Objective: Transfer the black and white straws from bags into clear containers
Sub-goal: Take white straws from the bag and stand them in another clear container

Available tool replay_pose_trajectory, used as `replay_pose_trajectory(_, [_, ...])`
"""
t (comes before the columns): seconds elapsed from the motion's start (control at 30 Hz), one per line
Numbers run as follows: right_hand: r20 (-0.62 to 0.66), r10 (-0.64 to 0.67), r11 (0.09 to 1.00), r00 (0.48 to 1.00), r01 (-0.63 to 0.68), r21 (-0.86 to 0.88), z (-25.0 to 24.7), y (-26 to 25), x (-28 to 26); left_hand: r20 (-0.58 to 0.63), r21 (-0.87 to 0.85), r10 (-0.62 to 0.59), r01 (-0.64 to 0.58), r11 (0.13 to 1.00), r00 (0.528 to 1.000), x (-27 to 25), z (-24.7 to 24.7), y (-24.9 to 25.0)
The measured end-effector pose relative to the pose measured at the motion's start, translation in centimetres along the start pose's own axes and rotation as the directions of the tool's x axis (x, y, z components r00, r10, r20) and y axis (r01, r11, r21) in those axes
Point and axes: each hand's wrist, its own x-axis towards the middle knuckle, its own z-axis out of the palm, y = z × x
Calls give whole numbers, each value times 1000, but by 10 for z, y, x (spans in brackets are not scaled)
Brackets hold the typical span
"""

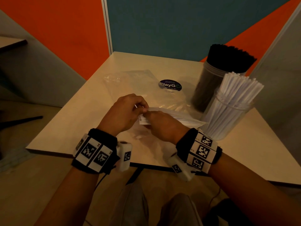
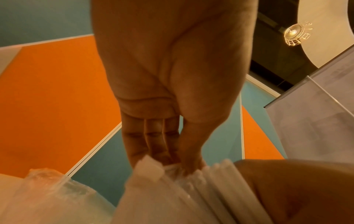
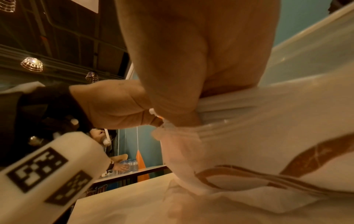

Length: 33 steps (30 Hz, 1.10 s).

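Two clear tubs on the right side of the head view already have straws in them. The far tub [image 1: 211, 84] is packed with black straws [image 1: 231, 56]. The near tub [image 1: 228, 118] holds a fat bunch of white straws [image 1: 239, 88], which lean out past its rim. So I think most of the job is done.

What I see left is one bag of white straws [image 1: 175, 116], lying in the middle of the frame, just beside the near tub. My left hand [image 1: 125, 113] pinches the edge at the bag's open end. My right hand [image 1: 162, 124] is closed round the bag and the straw ends at that same spot. Both hands are close together, touching the bag. The straws inside [image 3: 229, 106] still need to come out and go into the near tub.

Around that, an empty-looking clear bag [image 1: 130, 79] lies flat in the upper middle of the table [image 1: 65, 128]. A dark round sticker [image 1: 170, 85] sits on the tabletop near it.

The white tub looks quite full, so I judge that fitting more in could be tight. It stands very near my right wrist, so a bump could tip it.
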Motion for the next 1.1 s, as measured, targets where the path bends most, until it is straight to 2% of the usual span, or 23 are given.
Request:
replay_pose_trajectory(0.2, [112,-16,998,994,22,-53,-4,2,-5,21,67,-5,3,998,1000,0,4,-3])
replay_pose_trajectory(0.4, [63,-3,1000,998,1,29,-25,5,-11,6,101,-2,2,995,1000,-1,3,0])
replay_pose_trajectory(0.47, [9,20,998,1000,-21,55,-33,7,-14,12,148,-7,5,989,1000,-1,2,2])
replay_pose_trajectory(0.53, [-107,32,996,994,-23,82,-38,10,-16,21,174,-10,6,985,1000,0,1,4])
replay_pose_trajectory(0.67, [-345,68,957,936,36,287,-46,21,-19,31,179,1,-7,984,1000,0,1,5])
replay_pose_trajectory(0.77, [-448,159,845,880,114,523,-62,23,-30,26,198,4,-9,980,1000,1,2,4])
replay_pose_trajectory(0.83, [-543,215,741,812,227,632,-80,23,-41,22,203,-4,0,979,1000,3,2,2])
replay_pose_trajectory(0.93, [-633,280,606,722,379,699,-110,29,-62,69,192,-16,2,981,998,6,-1,8])
replay_pose_trajectory(1.0, [-682,315,462,660,521,718,-129,42,-76,138,197,6,-33,980,990,9,-1,24])
replay_pose_trajectory(1.07, [-703,350,329,619,621,711,-144,56,-88,155,166,52,-78,983,986,14,2,44])
replay_pose_trajectory(1.1, [-708,359,291,608,648,704,-151,65,-94,144,149,85,-107,983,986,18,5,54])
